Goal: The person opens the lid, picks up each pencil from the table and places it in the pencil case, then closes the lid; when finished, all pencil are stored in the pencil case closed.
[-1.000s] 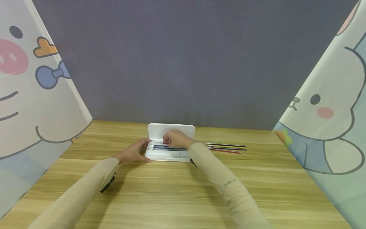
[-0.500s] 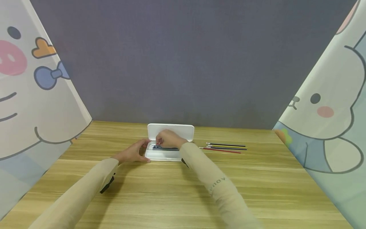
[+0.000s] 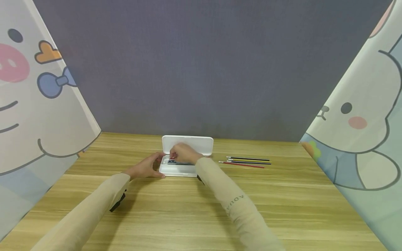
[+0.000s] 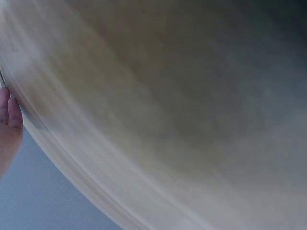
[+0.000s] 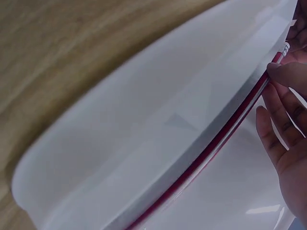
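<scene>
A white pencil case point(image 3: 178, 170) stands with its lid point(image 3: 205, 144) raised at the back. Several dark pencils point(image 3: 180, 163) lie inside, partly under my right hand. Thumb and fingers of my right hand point(image 3: 184, 152) pinch a red pencil point(image 5: 211, 146) close to its eraser end; in the right wrist view it lies along the inside of the case. My left hand point(image 3: 146, 167) holds the case's left end, thumb at the front corner and fingers at the back. The left wrist view catches only a few of its fingers point(image 4: 14, 114) at the frame's edge.
Right of the case, several pencils lie on the wooden table point(image 3: 176, 216): a black one point(image 3: 251, 158), a yellow one point(image 3: 254, 161), a blue one point(image 3: 251, 162) and a red one point(image 3: 243, 164). A grey panel point(image 3: 201, 69) rises behind; printed cartoon panels flank both sides.
My right hand has shifted left over the case, bringing the red pencil toward the case's left end. The sleeve no longer covers the loose red pencil's eraser end. My left hand stays put.
</scene>
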A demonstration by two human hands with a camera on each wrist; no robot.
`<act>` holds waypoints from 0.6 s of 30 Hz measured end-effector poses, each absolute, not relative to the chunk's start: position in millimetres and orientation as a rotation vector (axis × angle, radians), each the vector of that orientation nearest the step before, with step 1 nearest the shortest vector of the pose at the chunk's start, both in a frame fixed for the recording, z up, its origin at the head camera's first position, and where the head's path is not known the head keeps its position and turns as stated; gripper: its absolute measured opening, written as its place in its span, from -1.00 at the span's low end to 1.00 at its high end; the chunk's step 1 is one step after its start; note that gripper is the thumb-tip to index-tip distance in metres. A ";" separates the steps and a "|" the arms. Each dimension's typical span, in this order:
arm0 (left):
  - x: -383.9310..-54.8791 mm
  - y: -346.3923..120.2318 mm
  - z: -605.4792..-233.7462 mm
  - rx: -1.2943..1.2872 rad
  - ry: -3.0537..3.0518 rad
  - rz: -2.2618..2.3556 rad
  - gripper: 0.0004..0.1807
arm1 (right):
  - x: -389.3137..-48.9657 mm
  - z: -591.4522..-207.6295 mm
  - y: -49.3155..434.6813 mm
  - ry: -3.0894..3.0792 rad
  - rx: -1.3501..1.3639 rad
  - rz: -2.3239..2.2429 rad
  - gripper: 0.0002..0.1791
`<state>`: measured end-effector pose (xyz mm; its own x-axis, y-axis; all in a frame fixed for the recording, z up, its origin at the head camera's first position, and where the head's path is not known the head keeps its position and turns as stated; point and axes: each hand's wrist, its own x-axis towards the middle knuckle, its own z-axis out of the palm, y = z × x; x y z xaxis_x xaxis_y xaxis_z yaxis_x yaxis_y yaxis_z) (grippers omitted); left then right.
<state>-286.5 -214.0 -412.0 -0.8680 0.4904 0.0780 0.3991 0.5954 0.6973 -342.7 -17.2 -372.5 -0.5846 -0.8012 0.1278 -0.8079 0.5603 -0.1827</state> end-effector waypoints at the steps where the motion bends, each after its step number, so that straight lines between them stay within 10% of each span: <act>1: -286.3 -213.8 -411.8 0.757 2.695 1.129 -0.06 | -342.4 -373.2 -17.3 -2.749 1.414 0.349 -0.85; 18: -288.3 -215.4 -415.3 0.751 2.702 1.127 -0.07 | -342.1 -374.9 -11.9 -2.782 1.390 0.315 -0.88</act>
<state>-288.3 -215.4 -415.3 -0.8697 0.4873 0.0783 0.3986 0.5999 0.6937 -342.1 -11.9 -374.9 -0.6041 -0.7901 0.1038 -0.7933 0.5840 -0.1722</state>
